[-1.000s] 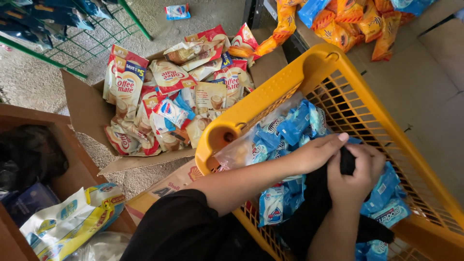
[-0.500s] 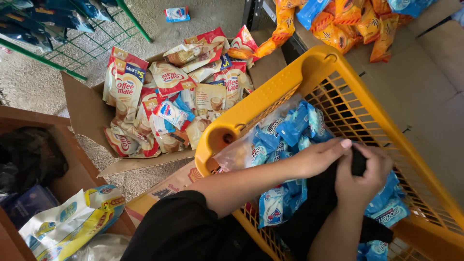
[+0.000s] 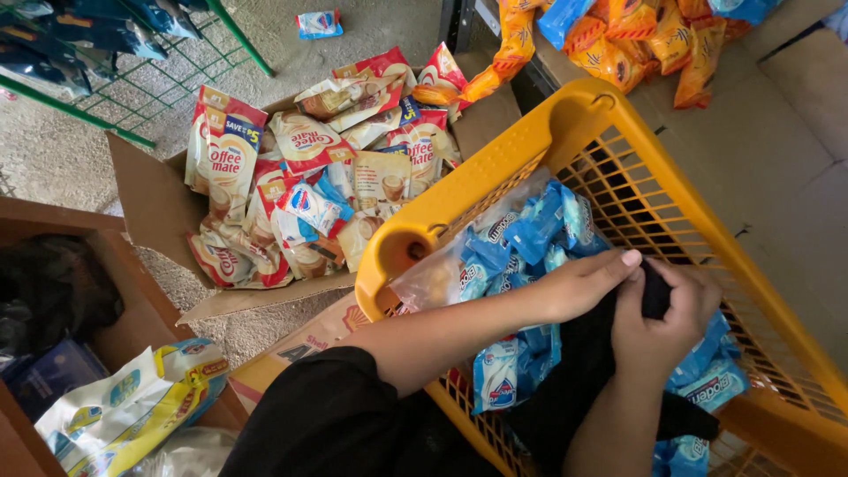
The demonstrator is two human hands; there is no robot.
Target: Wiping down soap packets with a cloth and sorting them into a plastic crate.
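Both hands inside yellow basket (image 3: pixel 495 159). Right hand (image 3: pixel 662 314) closed around a fold of black cloth (image 3: pixel 574 371); left hand (image 3: pixel 579 283) pinches the same fold just beside it. Cloth lies over blue packets (image 3: pixel 539 230).

**A small shop's stock area**

This looks like a shop. A yellow plastic shopping basket (image 3: pixel 495 177) holds many blue sachets (image 3: pixel 539 234), an open cardboard box (image 3: pixel 150 208) on the floor is full of packaged creamer pouches (image 3: pixel 305 141), orange snack bags (image 3: pixel 649 40) are piled nearby, and a green wire rack (image 3: pixel 124 88) stands beside them.
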